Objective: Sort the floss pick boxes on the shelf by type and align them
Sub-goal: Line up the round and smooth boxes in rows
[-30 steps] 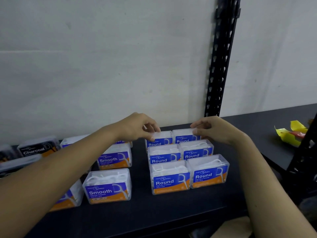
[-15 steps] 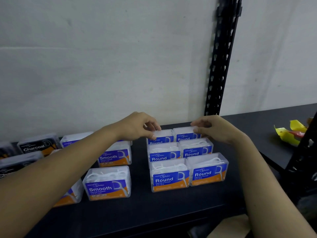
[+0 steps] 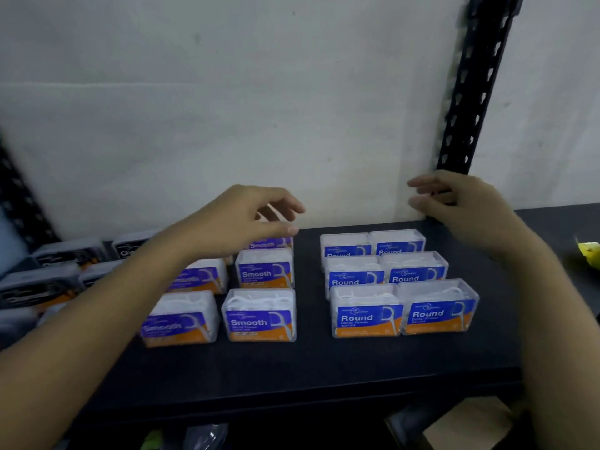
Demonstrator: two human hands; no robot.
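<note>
- Our left hand hovers above the Smooth boxes, its grip open and empty.
- Our right hand floats over the back of the Round boxes, fingers spread, holding nothing.
- On the dark shelf the Round boxes stand in a tidy block, two wide and three deep.
- The Smooth boxes sit looser; we judge they need squaring next, nudged gently from both sides.
- Dark Charcoal boxes wait far left, blurred.

Left hand raised, fingers loosely curled, right hand raised, fingers spread, both empty
</note>
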